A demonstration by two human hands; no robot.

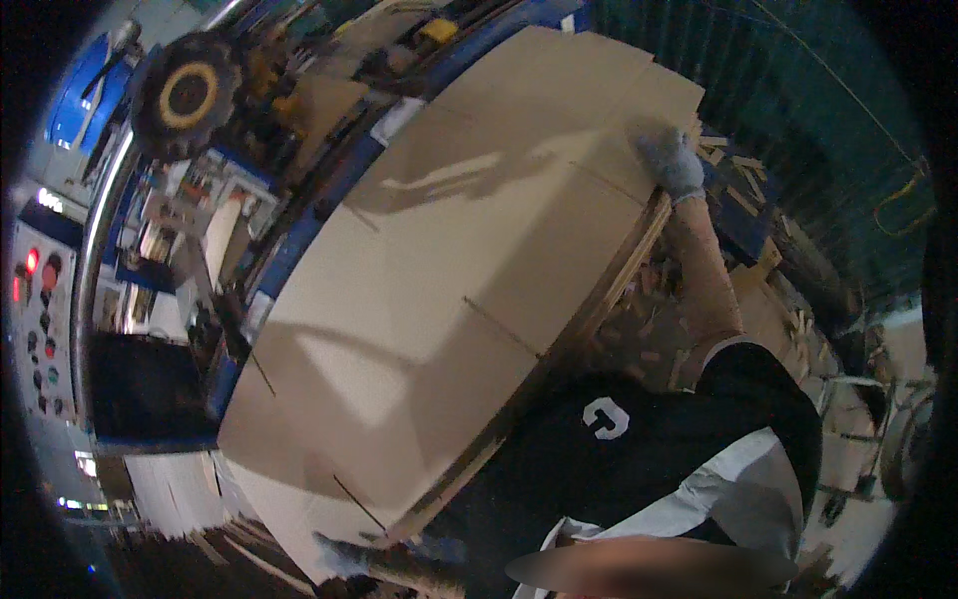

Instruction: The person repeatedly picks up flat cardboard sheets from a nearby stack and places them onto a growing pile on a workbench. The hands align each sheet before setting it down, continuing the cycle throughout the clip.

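A stack of long brown cardboard sheets (439, 260) with short slots cut along its edges slants across the view. My right hand (671, 162), in a grey glove, grips the stack's edge near its far right corner. Down at the near left end, my left hand (344, 556), also gloved, holds the edge of the cardboard; its fingers are dim and partly hidden. Shadows of an arm and hand fall over the top sheet. Along the side towards my body, the layered edges of the sheets show.
A blue-framed machine (299, 225) runs along the stack's left side, with a dark wheel (188, 95) above it. At far left stands a control panel (45, 319) with lit red lamps beside a metal rail (100, 220). Cardboard scraps (738, 180) lie beyond my right arm.
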